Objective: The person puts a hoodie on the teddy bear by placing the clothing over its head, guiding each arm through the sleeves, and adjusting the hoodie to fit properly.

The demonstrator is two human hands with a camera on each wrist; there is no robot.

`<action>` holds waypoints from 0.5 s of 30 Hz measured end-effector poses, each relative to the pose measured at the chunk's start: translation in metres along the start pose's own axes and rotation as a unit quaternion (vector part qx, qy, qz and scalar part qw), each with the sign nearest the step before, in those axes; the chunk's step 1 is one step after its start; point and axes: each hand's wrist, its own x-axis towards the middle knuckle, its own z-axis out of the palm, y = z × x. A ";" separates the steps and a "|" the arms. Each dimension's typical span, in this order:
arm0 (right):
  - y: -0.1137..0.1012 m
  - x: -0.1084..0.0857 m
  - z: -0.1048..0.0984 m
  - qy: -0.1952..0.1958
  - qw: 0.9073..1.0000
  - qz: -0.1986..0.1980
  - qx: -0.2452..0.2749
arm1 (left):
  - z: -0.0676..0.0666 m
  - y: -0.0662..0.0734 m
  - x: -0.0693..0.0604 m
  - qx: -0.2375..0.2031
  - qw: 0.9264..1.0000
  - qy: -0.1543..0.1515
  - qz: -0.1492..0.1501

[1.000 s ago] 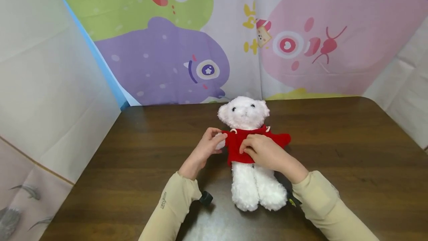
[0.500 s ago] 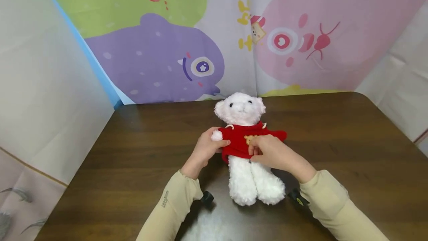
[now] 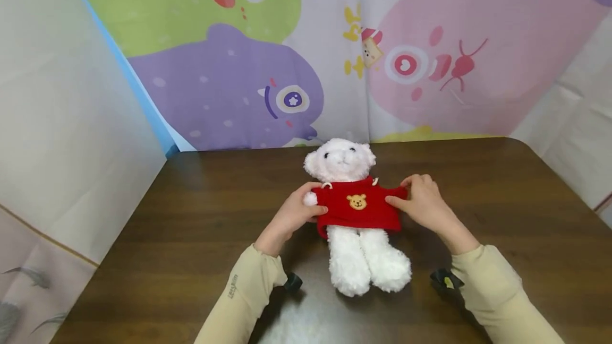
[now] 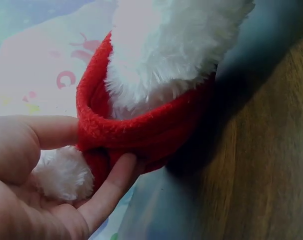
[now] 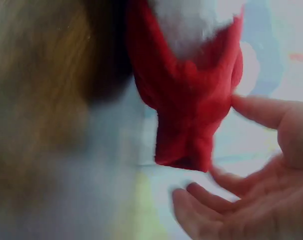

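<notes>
A white plush teddy bear lies face up on the table. It wears a red top with a bear-face patch and white cords at the neck. My left hand pinches the top beside the left-hand sleeve, thumb in front. That sleeve's fluffy paw pokes out against my palm. On the other side, my right hand is at the outstretched sleeve, its thumb touching the top's side and its fingers loosely spread near the cuff. No paw shows at that cuff.
The brown wooden table reaches to a cartoon-printed curtain behind the bear. Pale cloth panels stand at both sides. A black wrist device hangs below the right cuff, with another below the left.
My right hand has left the bear's chest and moved right to the other sleeve, uncovering the patch. The left hand keeps its hold near the paw.
</notes>
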 end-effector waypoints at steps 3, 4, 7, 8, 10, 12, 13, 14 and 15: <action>0.010 0.007 -0.002 -0.076 0.991 0.068 0.081 | 0.000 0.002 0.000 0.018 1.000 0.020 0.000; 0.012 0.008 -0.002 -0.093 0.986 0.084 0.106 | 0.000 0.002 -0.001 0.029 0.999 0.025 0.001; 0.015 0.011 0.000 -0.084 0.983 0.090 0.138 | 0.001 0.005 -0.003 0.080 0.996 0.045 0.016; 0.015 0.011 0.002 -0.069 0.985 0.081 0.139 | 0.002 0.005 -0.003 0.102 0.993 0.052 0.025; 0.014 0.010 0.004 -0.035 0.989 0.054 0.130 | 0.004 0.007 -0.004 0.141 0.987 0.062 0.044; 0.013 0.010 0.006 -0.008 0.993 0.025 0.116 | 0.006 0.010 -0.005 0.179 0.979 0.073 0.061; 0.013 0.010 0.007 -0.002 0.994 0.013 0.109 | 0.007 0.011 -0.006 0.194 0.976 0.077 0.066; 0.012 0.010 0.007 0.000 0.995 0.001 0.100 | 0.008 0.012 -0.006 0.204 0.973 0.080 0.069; 0.012 0.010 0.007 -0.004 0.996 -0.006 0.089 | 0.008 0.011 -0.006 0.213 0.971 0.082 0.067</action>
